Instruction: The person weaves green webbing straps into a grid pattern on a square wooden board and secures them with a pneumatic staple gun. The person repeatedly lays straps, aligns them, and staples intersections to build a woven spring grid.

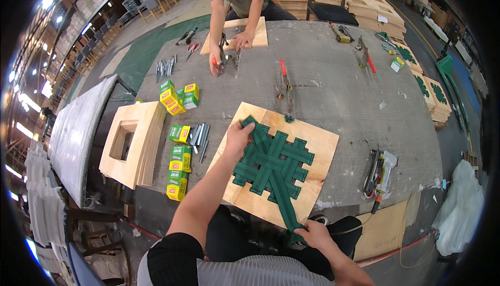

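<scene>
A square light-wood frame (319,145) lies before me at the table's near edge, turned at an angle. Green elastic webbing (276,153) is woven across its middle in crossing strips. One more green strap (281,195) runs diagonally over the weave. My left hand (240,136) pinches that strap's far end at the frame's upper left. Close to my body, my right hand (316,234) grips its other end, past the frame's near edge. A red-handled clamp (284,80) stands against the frame's far edge. Whether it grips the wood is unclear.
A stack of wood frames (138,174), green-yellow boxes (179,158) and loose staple strips (199,137) stand left. A staple gun (383,174) with a hose lies right. Across the table, a person's hands (242,40) work at another board (259,30). Webbed frames (437,98) are stacked far right.
</scene>
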`<state>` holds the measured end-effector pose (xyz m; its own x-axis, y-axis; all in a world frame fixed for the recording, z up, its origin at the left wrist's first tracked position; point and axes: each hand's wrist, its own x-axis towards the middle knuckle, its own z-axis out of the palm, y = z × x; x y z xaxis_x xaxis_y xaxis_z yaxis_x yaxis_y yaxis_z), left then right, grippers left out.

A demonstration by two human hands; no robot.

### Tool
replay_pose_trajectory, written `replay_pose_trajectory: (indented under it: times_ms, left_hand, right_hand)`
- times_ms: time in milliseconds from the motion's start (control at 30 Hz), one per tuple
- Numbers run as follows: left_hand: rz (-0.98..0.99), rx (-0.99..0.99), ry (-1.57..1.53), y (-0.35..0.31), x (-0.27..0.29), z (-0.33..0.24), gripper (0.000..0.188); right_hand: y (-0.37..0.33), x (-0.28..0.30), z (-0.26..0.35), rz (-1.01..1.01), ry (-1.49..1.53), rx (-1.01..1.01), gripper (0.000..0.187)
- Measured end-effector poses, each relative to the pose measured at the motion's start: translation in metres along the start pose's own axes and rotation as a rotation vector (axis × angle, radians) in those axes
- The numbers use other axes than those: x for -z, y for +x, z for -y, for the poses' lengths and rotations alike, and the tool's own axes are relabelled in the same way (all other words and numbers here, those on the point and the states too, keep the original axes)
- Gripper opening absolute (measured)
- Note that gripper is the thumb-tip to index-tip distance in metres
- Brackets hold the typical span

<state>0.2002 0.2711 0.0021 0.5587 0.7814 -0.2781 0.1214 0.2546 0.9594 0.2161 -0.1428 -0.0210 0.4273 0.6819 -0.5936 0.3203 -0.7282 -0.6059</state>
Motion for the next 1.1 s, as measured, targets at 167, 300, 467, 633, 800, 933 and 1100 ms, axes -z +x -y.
replay_pose_trajectory:
  times_ms: [167,300,467,633,800,933,1100]
  left_hand:
    - [-0.04,0.063,-0.168,-0.023,0.002,-0.008,0.016]
    - [0.059,-0.07,-0.191,-0.024,0.003,-0.025,0.018]
    - [0.138,-0.074,-0.258,-0.042,-0.002,-0.01,0.015]
    - [0.161,-0.079,-0.217,-0.075,-0.003,0.012,0.014]
    - [0.23,-0.028,-0.182,-0.084,0.006,0.017,0.015]
    - [0.171,-0.034,-0.186,-0.089,0.006,0.012,0.018]
    - [0.103,-0.212,-0.08,-0.091,0.013,0.006,0.028]
  right_hand:
    - [0.014,0.005,0.004,0.083,-0.158,-0.04,0.056]
    - [0.017,0.007,-0.004,0.112,-0.159,-0.058,0.056]
    - [0.017,0.042,0.013,0.174,-0.493,0.009,0.057]
    - [0.06,0.083,0.108,-0.341,0.106,0.448,0.019]
    - [0.14,0.079,0.174,-0.498,0.205,0.86,0.017]
    - [0.154,0.071,0.181,-0.49,0.14,0.885,0.019]
    - [0.154,0.069,0.192,-0.514,0.107,0.914,0.015]
